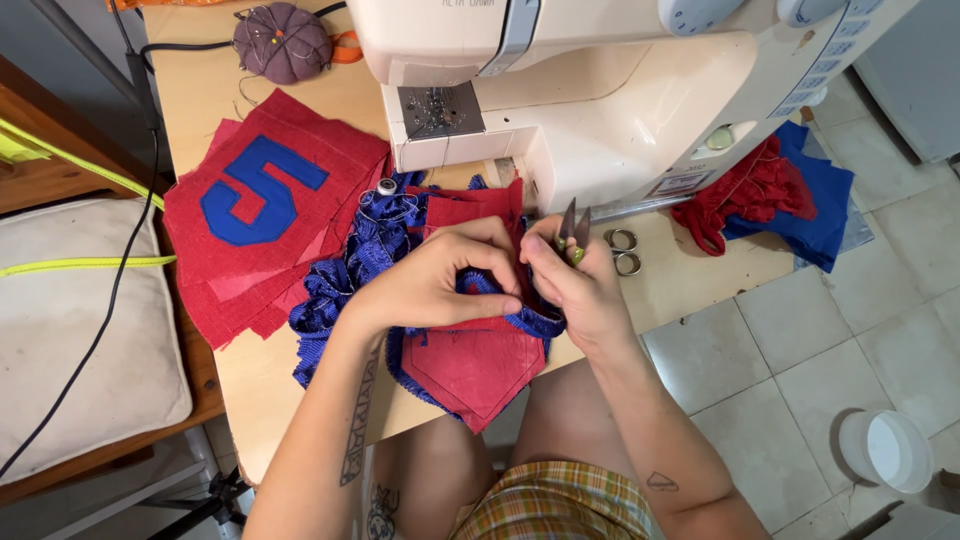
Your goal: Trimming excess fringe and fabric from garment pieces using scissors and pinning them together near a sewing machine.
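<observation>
Tiled floor lies under a wooden table (250, 400); at its near edge the left hand (430, 280) pinches a red pennant (470, 365) with blue fringe, half trimmed, the right hand (580, 285) grips thread snips (573, 228), sewing machine (600, 90) behind

The red pennant-shaped cloth piece (472, 368) looks coarse and matt, with a woven grain, edged by nubby blue fringe trim (350, 270). The small thread snips (574, 226) show dull grey metal blades. The cream sewing machine (600, 90) is smooth, slightly glossy plastic with a shiny metal needle plate (440, 110). The pale wooden tabletop (260, 380) is matt. The purple pincushion (282, 42) looks like soft cloth. The floor tiles (830, 350) are dull, worn ceramic.
</observation>
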